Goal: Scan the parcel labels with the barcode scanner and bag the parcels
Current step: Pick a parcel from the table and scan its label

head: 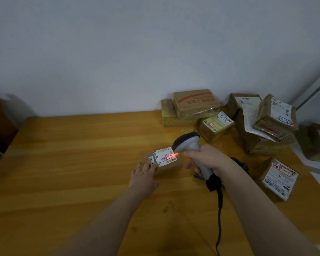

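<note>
1. 2 hands are at work: my right hand (207, 157) curls around the grey plastic handle of the barcode scanner (187, 143), and my left hand (143, 175) lies flat, fingers straight, fingertips pressing the left end of the small parcel (171, 166).
2. That small parcel is a brown cardboard block lying flat on the table (72, 163) between my hands, just under the scanner's dark nose.
3. Its white label (164, 156) faces up, and a red scan line (174, 154) glows across its right edge. A blue-framed sticker (151, 160) sits partly under my fingertips. The print is upside down to me and too small to read surely.
4. A black cable (219, 209) runs from the scanner's butt toward me.
5. A dark stand (242, 163) sits close behind my right wrist, mostly hidden.
6. The table is smooth, orange-toned wood with long grain.
7. Right of my arm lies 1 brown parcel (278, 179) with a barcode label and a red-framed handwritten sticker.
8. Against the wall sits a pile of parcels (257, 141), brown and glossy with tape. 1 carton (196, 102) shows a red stripe and red Chinese characters.
</note>
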